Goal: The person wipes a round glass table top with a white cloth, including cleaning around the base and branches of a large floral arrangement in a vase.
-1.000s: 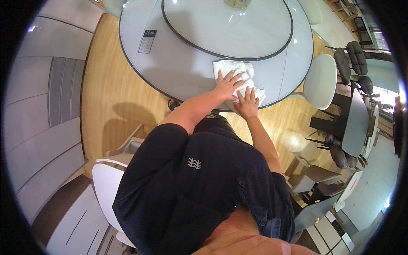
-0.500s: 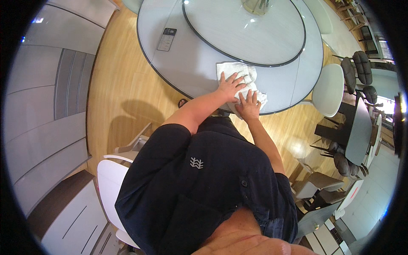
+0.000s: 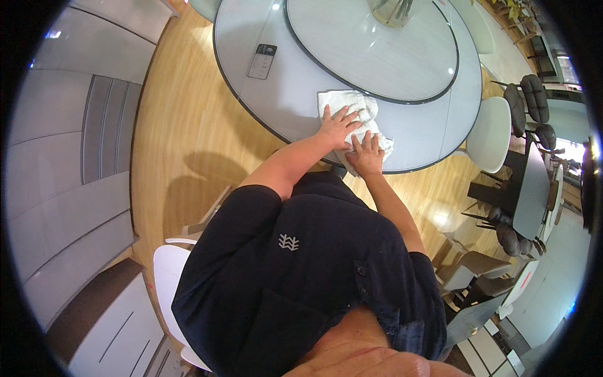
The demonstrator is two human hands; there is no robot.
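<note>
A crumpled white cloth lies on the near part of a round, pale grey table, with one end at the table's near edge. My left hand rests flat on the middle of this cloth, its fingers spread. Just right of it and a little nearer, my right hand presses on the cloth too, fingers apart and pointing away from me. The two hands are close together. Beyond the cloth's far edge is the dark rim of a round raised turntable.
A clear glass vase with stems stands on the turntable. A grey and black label card lies on the table's left. White chairs flank the table, one at right and one behind my left side. Pale cabinets line the left.
The view has shifted slightly. Against the table, both hands and the cloth sit a little farther left, closer to the label card. The hands keep their flat pose.
</note>
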